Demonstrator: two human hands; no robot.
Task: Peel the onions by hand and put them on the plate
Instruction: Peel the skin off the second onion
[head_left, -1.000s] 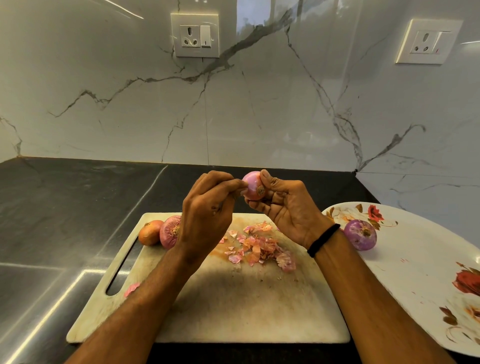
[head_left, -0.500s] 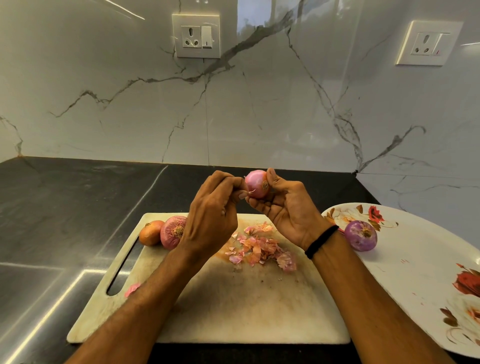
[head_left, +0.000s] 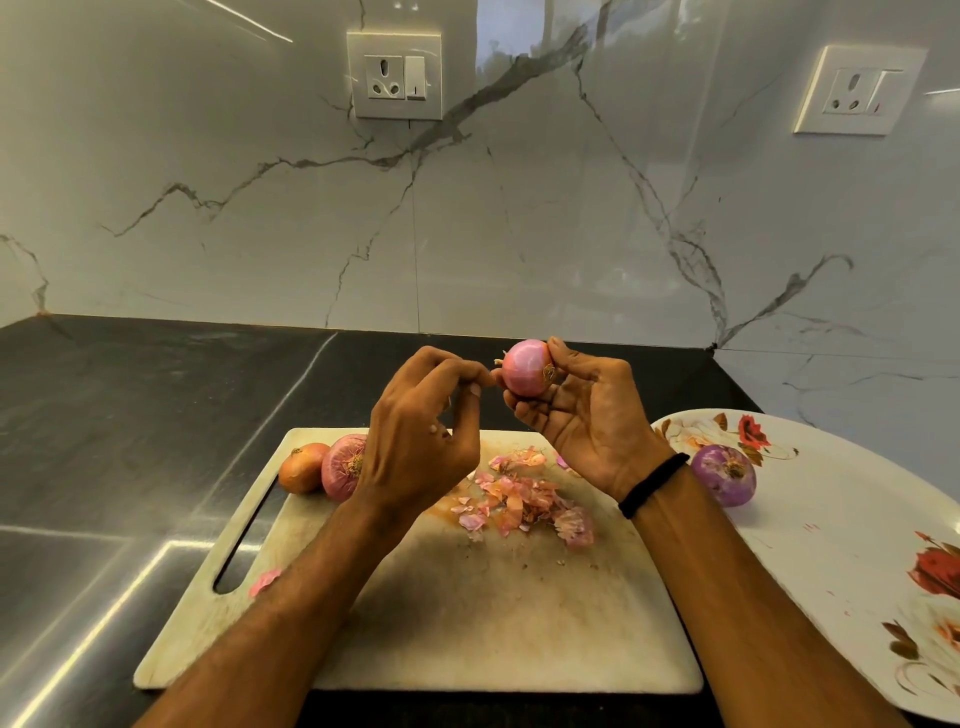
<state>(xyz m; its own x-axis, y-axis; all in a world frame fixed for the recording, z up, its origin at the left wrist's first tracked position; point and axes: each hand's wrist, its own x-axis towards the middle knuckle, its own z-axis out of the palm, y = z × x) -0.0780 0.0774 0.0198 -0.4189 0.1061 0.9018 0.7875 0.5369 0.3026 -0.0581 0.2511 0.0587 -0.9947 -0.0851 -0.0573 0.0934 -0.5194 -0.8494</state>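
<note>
Cradling onion (head_left: 525, 368) in right hand (head_left: 584, 415); left hand (head_left: 423, 441) pinching beside it.

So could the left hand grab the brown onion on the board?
Probably yes. The brown onion lies bare on the cutting board, near the left hand, with nothing over it. But that hand is pinching at the held onion, so it must let go first.

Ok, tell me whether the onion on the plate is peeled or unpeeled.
Peeled. The onion on the plate shows smooth, glossy purple flesh with no dry papery skin, only its root tuft left.
</note>
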